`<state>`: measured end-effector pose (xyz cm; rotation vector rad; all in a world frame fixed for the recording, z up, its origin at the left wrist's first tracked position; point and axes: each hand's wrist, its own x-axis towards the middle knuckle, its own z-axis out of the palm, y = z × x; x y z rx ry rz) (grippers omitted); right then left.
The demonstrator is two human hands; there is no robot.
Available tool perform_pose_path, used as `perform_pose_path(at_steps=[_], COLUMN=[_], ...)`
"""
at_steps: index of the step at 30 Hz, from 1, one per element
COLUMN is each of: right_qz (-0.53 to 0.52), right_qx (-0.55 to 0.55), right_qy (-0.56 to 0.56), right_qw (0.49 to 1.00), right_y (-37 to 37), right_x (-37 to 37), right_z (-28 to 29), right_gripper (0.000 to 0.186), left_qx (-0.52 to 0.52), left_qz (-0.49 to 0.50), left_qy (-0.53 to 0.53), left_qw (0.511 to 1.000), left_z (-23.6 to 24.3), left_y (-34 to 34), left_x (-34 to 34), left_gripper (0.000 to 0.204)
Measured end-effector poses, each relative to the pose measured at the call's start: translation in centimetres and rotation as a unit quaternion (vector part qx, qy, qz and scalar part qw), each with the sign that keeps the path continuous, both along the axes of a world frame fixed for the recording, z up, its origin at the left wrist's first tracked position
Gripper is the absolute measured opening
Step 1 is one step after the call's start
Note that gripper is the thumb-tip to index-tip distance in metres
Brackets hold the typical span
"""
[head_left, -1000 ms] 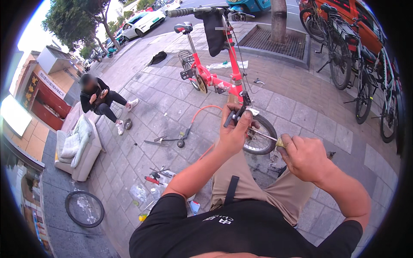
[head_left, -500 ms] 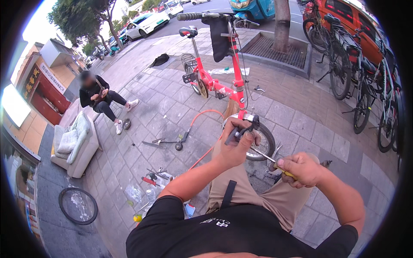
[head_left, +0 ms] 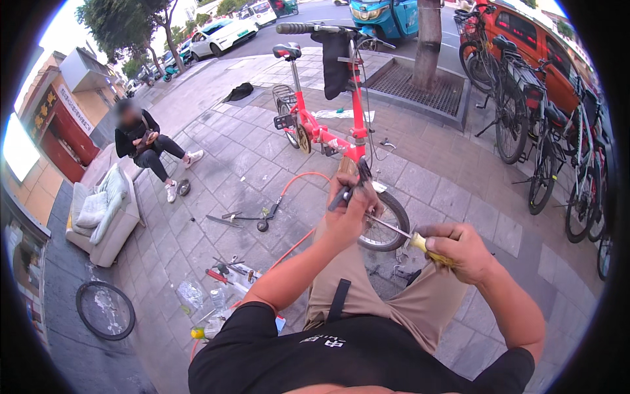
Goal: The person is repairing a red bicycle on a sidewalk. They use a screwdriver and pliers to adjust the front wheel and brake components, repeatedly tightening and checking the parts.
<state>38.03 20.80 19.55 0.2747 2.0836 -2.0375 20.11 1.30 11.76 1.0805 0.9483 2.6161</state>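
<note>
My left hand [head_left: 350, 211] is closed around a small black bike part [head_left: 339, 197], whose exact kind the fingers hide. In my right hand [head_left: 461, 249] is a screwdriver [head_left: 418, 241] with a yellow handle. Its metal shaft points left toward the black part, and the tip is hidden at my left fingers. Just beyond my hands stands a red small-wheeled bicycle [head_left: 357, 125], its front wheel [head_left: 387, 223] right behind them. A black bag [head_left: 336, 69] hangs by its handlebar.
An orange hose [head_left: 292, 248] crosses the paving at left, near a floor pump [head_left: 262, 223] and scattered tools [head_left: 226, 272]. Further left are a loose tyre [head_left: 82, 308], an armchair [head_left: 108, 243] and a seated person [head_left: 147, 141]. Parked bicycles [head_left: 512, 125] line the right.
The view has shifted slightly. My right fingers have changed their hold on the screwdriver, so more of the yellow handle shows. My left hand still grips the black part.
</note>
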Motion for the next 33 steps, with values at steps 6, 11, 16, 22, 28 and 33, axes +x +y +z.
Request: perform_pose_path(at_steps=[6,11,16,22,28,33], right_qz=[0.088,0.103,0.021,0.092,0.121,0.054], right_qx=[-0.047,0.575,0.399,-0.252,0.211,0.600], right_qy=[-0.149,0.322,0.279,-0.216,0.109,0.355], right_qw=[0.984,0.745,0.873,0.939,0.964,0.714], right_y=[1.1,-0.5,-1.1,0.6,-0.4,-1.6], right_x=[-0.2,0.1,0.1,1.3,1.1,1.2], right_z=[0.6,0.8,0.5,0.2,1.3,1.6], right_gripper=[0.044,0.041,0.038,0.046,0.041,0.042], left_qx=[-0.102,-0.202,-0.137,-0.032,-0.054,-0.060], left_qz=[0.019,0.073,0.049,0.040,0.010,-0.028], left_qy=[0.081,-0.036,-0.009,0.162,0.036,-0.100], left_qw=[0.991,0.976,0.989,0.985,0.998,0.993], left_z=[0.4,-0.9,-1.0,1.5,0.8,0.7], left_y=[-0.3,0.8,-0.3,-1.2,-0.3,0.9], left_x=[0.9,1.1,0.4,1.1,2.1,1.4], left_gripper=[0.020,0.019,0.020,0.032,0.029,0.022])
